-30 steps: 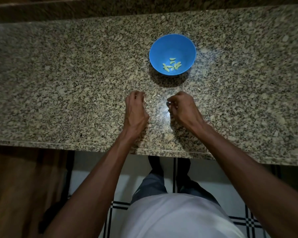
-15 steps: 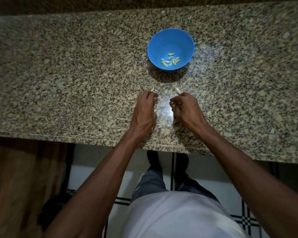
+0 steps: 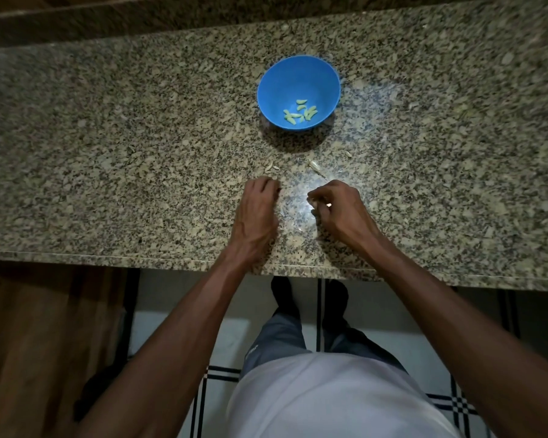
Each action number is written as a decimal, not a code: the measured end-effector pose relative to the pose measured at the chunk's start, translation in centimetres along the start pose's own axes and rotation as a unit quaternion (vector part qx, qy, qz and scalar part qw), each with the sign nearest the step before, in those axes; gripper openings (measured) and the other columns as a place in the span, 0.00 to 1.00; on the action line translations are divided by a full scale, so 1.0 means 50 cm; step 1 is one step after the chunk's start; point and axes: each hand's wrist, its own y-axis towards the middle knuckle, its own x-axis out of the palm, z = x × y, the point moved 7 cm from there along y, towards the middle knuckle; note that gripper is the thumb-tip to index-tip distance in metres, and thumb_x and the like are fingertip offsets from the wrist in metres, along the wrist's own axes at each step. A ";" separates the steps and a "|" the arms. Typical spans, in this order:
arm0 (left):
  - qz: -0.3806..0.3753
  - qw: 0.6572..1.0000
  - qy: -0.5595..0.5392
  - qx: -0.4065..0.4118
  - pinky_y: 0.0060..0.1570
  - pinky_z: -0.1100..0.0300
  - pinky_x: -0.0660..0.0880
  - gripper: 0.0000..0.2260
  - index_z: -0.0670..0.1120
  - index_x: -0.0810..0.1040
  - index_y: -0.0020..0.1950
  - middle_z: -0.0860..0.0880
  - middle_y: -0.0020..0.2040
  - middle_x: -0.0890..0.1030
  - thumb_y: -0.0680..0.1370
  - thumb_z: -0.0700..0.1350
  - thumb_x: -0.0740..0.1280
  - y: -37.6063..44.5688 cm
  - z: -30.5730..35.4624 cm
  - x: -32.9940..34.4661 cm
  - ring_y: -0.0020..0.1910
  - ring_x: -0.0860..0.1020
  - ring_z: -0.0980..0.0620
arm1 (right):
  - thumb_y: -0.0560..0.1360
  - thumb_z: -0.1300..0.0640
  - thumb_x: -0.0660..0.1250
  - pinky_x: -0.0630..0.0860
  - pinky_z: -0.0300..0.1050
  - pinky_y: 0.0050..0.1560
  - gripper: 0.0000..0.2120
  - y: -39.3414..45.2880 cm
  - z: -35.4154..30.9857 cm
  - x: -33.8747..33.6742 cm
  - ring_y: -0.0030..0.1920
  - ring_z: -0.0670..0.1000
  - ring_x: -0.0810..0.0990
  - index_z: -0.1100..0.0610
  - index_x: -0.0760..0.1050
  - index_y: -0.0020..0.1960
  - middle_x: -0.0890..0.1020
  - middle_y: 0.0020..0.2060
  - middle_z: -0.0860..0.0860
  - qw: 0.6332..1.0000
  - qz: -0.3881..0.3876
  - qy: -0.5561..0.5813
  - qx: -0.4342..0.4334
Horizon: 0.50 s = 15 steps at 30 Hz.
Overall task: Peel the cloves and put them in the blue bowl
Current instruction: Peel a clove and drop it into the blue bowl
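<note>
Both hands sit just below the middle of the frame, low on the speckled granite surface [image 3: 108,153]; the left hand [image 3: 257,213] lies knuckles-up with its fingers curled under, and whether it holds anything cannot be told; the right hand [image 3: 339,210] is curled too, its thumb and fingertips drawn together at a small pale bit, seemingly a clove, though it is too small to be sure. The two hands are near each other but apart, with a bright glare patch on the stone between them. Just beyond the fingertips, scraps of pale garlic skin [image 3: 315,167] lie scattered on the surface, some nearer the left hand, some nearer the right. Farther up, above centre, stands the blue bowl [image 3: 285,77], upright and well apart from both hands; several peeled cloves [image 3: 299,112] lie in a loose cluster at its bottom. At the lower edge of the frame, a white shirt [image 3: 329,399] and grey trousers show above a tiled floor [image 3: 171,298].
</note>
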 end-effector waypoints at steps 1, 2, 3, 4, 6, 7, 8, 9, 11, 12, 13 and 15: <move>0.001 1.000 0.008 0.002 0.60 0.58 0.74 0.21 0.41 0.77 0.67 0.44 0.63 0.78 0.77 0.26 0.66 0.011 -0.005 -0.002 0.61 0.74 0.47 | 0.81 0.67 0.63 0.84 0.57 0.50 0.11 -0.002 -0.001 -0.001 0.48 0.57 0.84 0.65 0.84 0.54 0.83 0.50 0.59 1.000 -0.004 0.000 0.002; -0.003 1.000 0.017 0.008 0.65 0.56 0.73 0.22 0.41 0.75 0.70 0.43 0.66 0.77 0.77 0.26 0.66 0.023 -0.006 -0.002 0.64 0.73 0.46 | 0.80 0.68 0.63 0.83 0.57 0.49 0.11 -0.004 -0.004 -0.002 0.47 0.57 0.84 0.67 0.84 0.52 0.83 0.48 0.61 1.000 -0.008 0.000 0.001; -0.009 0.999 0.028 0.014 0.68 0.54 0.71 0.23 0.40 0.74 0.71 0.42 0.68 0.76 0.77 0.26 0.65 0.032 -0.005 0.000 0.66 0.72 0.44 | 0.80 0.69 0.62 0.83 0.57 0.49 0.10 -0.005 -0.004 -0.001 0.47 0.58 0.83 0.68 0.84 0.50 0.83 0.46 0.62 1.000 -0.012 0.000 0.000; -0.016 0.999 0.042 0.022 0.70 0.52 0.70 0.23 0.39 0.73 0.72 0.41 0.70 0.76 0.78 0.26 0.65 0.037 -0.003 0.003 0.68 0.72 0.43 | 0.80 0.69 0.63 0.83 0.56 0.49 0.10 -0.007 -0.004 -0.002 0.47 0.58 0.83 0.68 0.84 0.50 0.83 0.46 0.62 1.000 -0.014 -0.001 0.000; -0.027 0.997 0.064 0.037 0.69 0.50 0.72 0.22 0.38 0.74 0.71 0.40 0.70 0.76 0.77 0.26 0.65 0.037 0.000 0.007 0.67 0.72 0.42 | 0.80 0.70 0.63 0.82 0.50 0.49 0.10 -0.013 -0.003 -0.004 0.49 0.58 0.83 0.68 0.84 0.51 0.83 0.47 0.61 1.000 -0.013 -0.001 0.002; -0.029 0.997 0.065 0.040 0.67 0.49 0.74 0.21 0.38 0.75 0.69 0.39 0.68 0.76 0.77 0.26 0.66 0.035 -0.001 0.008 0.66 0.73 0.42 | 0.80 0.70 0.63 0.82 0.49 0.49 0.10 -0.017 -0.003 -0.005 0.49 0.58 0.83 0.68 0.84 0.51 0.84 0.48 0.61 1.000 -0.014 0.002 0.002; -0.028 0.997 0.059 0.040 0.65 0.50 0.76 0.19 0.38 0.76 0.67 0.40 0.66 0.77 0.77 0.26 0.66 0.033 -0.002 0.008 0.64 0.74 0.43 | 0.80 0.70 0.63 0.82 0.49 0.50 0.10 -0.020 -0.001 -0.006 0.49 0.57 0.83 0.68 0.84 0.51 0.84 0.48 0.61 1.000 -0.015 0.005 0.003; -0.025 0.998 0.047 0.034 0.62 0.50 0.77 0.17 0.39 0.77 0.64 0.41 0.63 0.78 0.78 0.27 0.66 0.030 -0.004 0.008 0.61 0.74 0.44 | 0.80 0.70 0.63 0.83 0.51 0.50 0.10 -0.023 0.000 -0.007 0.49 0.57 0.83 0.68 0.84 0.52 0.84 0.49 0.61 1.000 -0.014 0.006 0.001; -0.014 1.000 0.016 0.011 0.57 0.53 0.78 0.14 0.41 0.77 0.61 0.44 0.58 0.78 0.78 0.29 0.65 0.024 -0.010 0.004 0.57 0.74 0.48 | 0.80 0.69 0.64 0.84 0.55 0.51 0.10 -0.025 0.002 -0.011 0.49 0.57 0.83 0.67 0.84 0.54 0.84 0.49 0.60 1.000 -0.009 0.012 0.003; -0.006 1.000 0.003 -0.001 0.56 0.54 0.77 0.13 0.42 0.78 0.60 0.45 0.57 0.78 0.78 0.29 0.65 0.023 -0.013 0.000 0.56 0.74 0.49 | 0.80 0.68 0.64 0.84 0.55 0.51 0.10 -0.024 0.001 -0.014 0.49 0.57 0.83 0.67 0.84 0.55 0.84 0.50 0.60 1.000 -0.008 0.015 0.004; 0.003 1.000 -0.011 -0.012 0.56 0.55 0.77 0.14 0.42 0.78 0.60 0.45 0.56 0.78 0.78 0.29 0.65 0.023 -0.015 -0.005 0.56 0.74 0.49 | 0.81 0.68 0.65 0.84 0.54 0.50 0.10 -0.023 0.002 -0.015 0.49 0.58 0.84 0.66 0.84 0.56 0.84 0.51 0.61 1.000 -0.008 0.015 0.005; 0.020 0.999 -0.037 -0.024 0.57 0.54 0.78 0.15 0.41 0.78 0.61 0.45 0.56 0.78 0.78 0.29 0.64 0.037 -0.015 -0.016 0.56 0.75 0.48 | 0.81 0.67 0.65 0.84 0.52 0.48 0.10 -0.020 -0.001 -0.021 0.47 0.58 0.84 0.67 0.84 0.57 0.85 0.51 0.61 1.000 -0.008 0.009 0.008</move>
